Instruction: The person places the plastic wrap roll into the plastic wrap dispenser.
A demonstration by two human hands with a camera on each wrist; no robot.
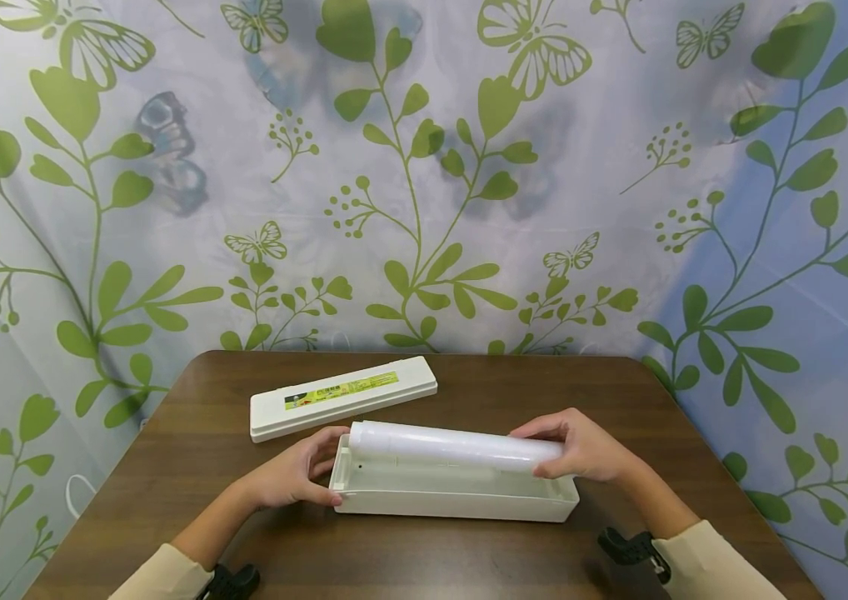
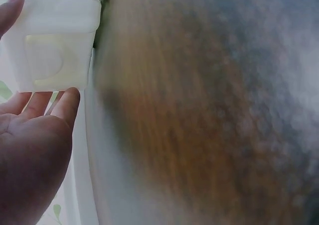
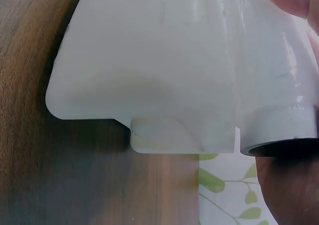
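A white roll of plastic wrap (image 1: pixel 439 442) lies lengthwise along the back edge of an open white plastic wrap box (image 1: pixel 461 504), its left end at the box's back left corner. My right hand (image 1: pixel 581 446) grips the roll near its right end, thumb in front and fingers behind. In the right wrist view the hollow end of the roll (image 3: pixel 279 130) shows beside the box (image 3: pixel 144 60). My left hand (image 1: pixel 300 472) holds the box's left end, with the thumb at the front corner and the fingers toward the back. The left wrist view shows the box end (image 2: pixel 55 56) between them.
The white box lid (image 1: pixel 345 398) with a yellow-green label lies slanted behind the box at the left. All of it stands on a brown wooden table (image 1: pixel 424 558). A curtain (image 1: pixel 424 167) with green leaves and butterflies hangs behind.
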